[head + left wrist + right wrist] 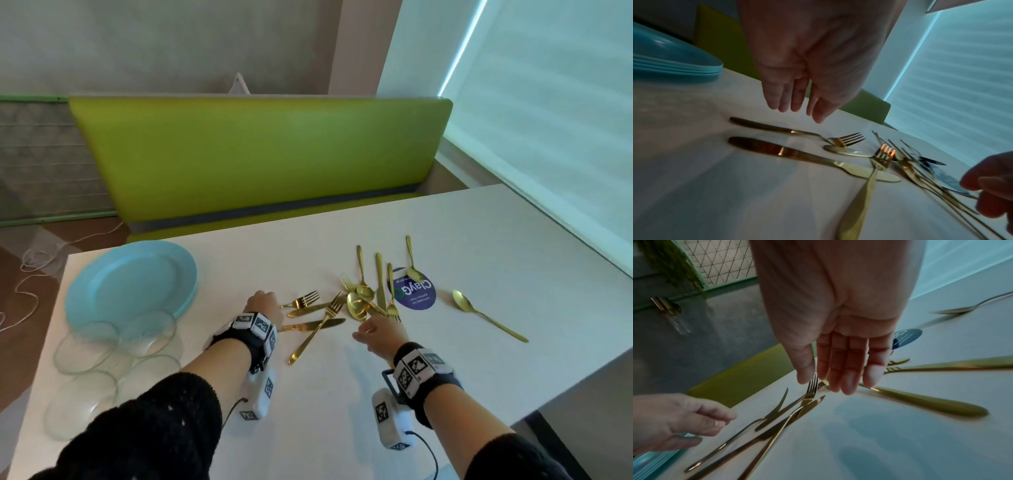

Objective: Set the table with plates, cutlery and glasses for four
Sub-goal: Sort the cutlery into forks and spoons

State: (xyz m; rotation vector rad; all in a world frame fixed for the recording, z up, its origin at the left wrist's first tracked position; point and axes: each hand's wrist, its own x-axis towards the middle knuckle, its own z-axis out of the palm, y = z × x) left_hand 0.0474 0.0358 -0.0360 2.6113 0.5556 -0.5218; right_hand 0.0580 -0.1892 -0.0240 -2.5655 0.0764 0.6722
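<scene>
worktop (pixel 342 394) white; cutlery (pixel 359 301) gold; plates (pixel 130 281) pale blue; glasses (pixel 85 346) clear; sticker (pixel 416 294) purple; bench back (pixel 257 154) lime green.

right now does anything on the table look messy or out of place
Yes: the gold cutlery lies in a crossed, tangled heap mid-table, one fork across a knife, and one spoon strayed off right. Plates remain stacked.

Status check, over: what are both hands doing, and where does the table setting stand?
Left hand and right hand open, holding nothing, over gold cutlery. Cutlery heaped and crossed. Blue plates still stacked, glasses clustered beside them.
</scene>
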